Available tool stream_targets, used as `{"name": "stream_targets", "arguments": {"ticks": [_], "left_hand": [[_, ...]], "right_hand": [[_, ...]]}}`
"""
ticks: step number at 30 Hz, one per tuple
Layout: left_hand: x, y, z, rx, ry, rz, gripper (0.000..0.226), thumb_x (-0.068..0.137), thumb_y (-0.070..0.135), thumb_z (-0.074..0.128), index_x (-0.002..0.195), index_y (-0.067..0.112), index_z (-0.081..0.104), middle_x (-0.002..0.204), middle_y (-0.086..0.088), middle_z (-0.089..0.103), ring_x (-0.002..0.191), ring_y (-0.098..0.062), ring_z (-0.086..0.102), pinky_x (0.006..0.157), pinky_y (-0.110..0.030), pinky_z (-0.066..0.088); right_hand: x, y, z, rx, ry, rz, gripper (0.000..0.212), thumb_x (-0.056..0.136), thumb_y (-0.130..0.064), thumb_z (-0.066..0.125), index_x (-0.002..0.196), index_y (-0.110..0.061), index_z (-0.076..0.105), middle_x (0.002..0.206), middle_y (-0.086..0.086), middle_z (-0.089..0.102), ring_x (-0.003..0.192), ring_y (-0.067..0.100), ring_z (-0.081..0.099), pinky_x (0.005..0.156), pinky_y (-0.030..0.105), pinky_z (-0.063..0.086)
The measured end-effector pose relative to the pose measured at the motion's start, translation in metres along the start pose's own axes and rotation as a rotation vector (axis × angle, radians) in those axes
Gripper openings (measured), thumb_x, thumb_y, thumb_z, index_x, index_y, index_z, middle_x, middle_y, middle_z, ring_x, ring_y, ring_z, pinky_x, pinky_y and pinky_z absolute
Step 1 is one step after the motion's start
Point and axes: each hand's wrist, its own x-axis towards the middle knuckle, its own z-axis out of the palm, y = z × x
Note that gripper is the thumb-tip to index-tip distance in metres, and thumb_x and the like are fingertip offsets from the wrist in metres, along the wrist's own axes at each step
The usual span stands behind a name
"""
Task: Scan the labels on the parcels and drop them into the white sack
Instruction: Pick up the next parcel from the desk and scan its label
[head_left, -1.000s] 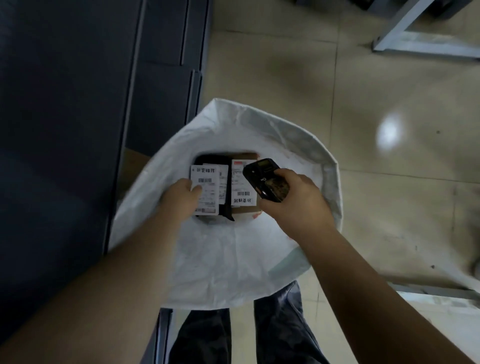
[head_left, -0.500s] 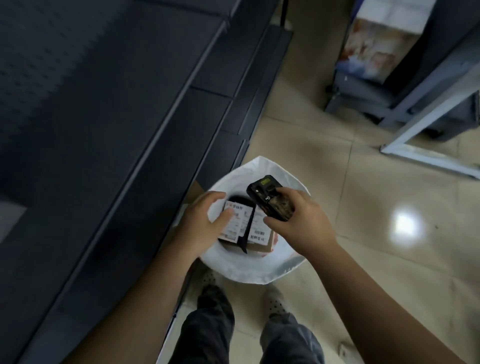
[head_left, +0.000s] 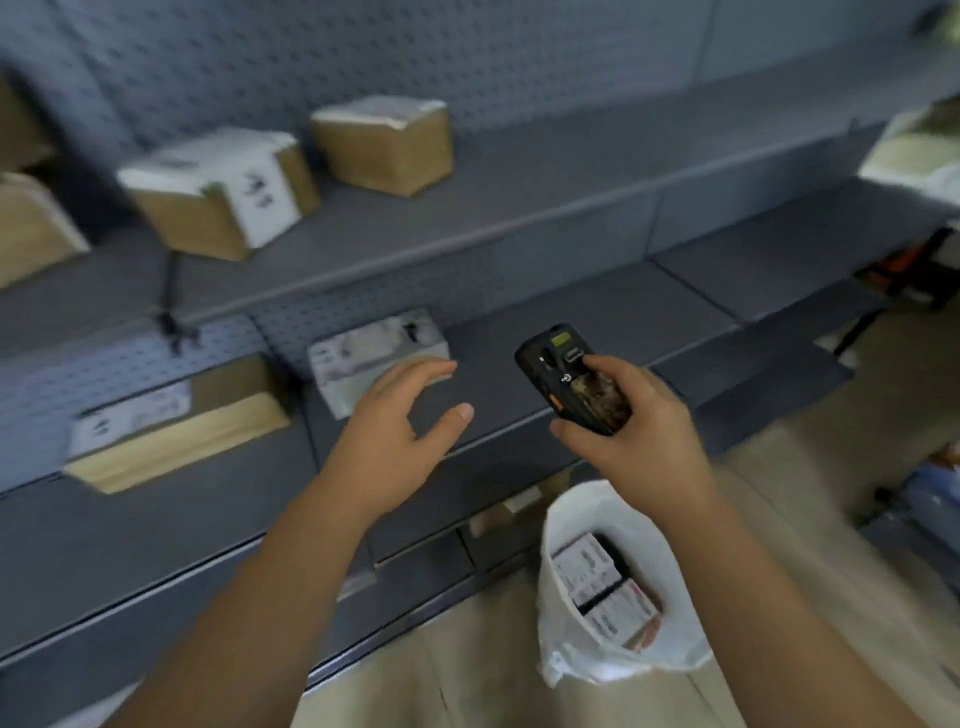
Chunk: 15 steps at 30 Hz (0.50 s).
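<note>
I'm holding my left hand (head_left: 402, 415) open, empty, fingers nearing the white parcel (head_left: 375, 355) — my right hand (head_left: 631, 423) is gripping the handheld scanner (head_left: 574, 384), beside that parcel, above the white sack (head_left: 618, 582).

Grey metal shelving (head_left: 519, 208) with a perforated back panel (head_left: 363, 52) fills most of the view, its tiers stepping down toward a beige tiled floor (head_left: 831, 415). At the right edge stands another dark rack (head_left: 898, 280), blurred, with something orange on it. The light is even and dim.
</note>
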Motion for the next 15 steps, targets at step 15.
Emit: {"name": "stream_targets", "arguments": {"ticks": [15], "left_hand": [[-0.320,-0.112,-0.287,0.217,0.534,-0.306,0.046,0.089,0.044,0.067,0.127,0.021,0.060,0.122,0.016,0.054,0.105,0.010,0.044,0.092,-0.013,0.035]], "right_hand": [[-0.152,-0.274,0.221,0.208,-0.394,-0.401,0.060,0.070,-0.037,0.086,0.121,-0.045,0.057,0.114,-0.027,0.055,0.104,-0.005,0.053,0.091,0.024,0.046]]}}
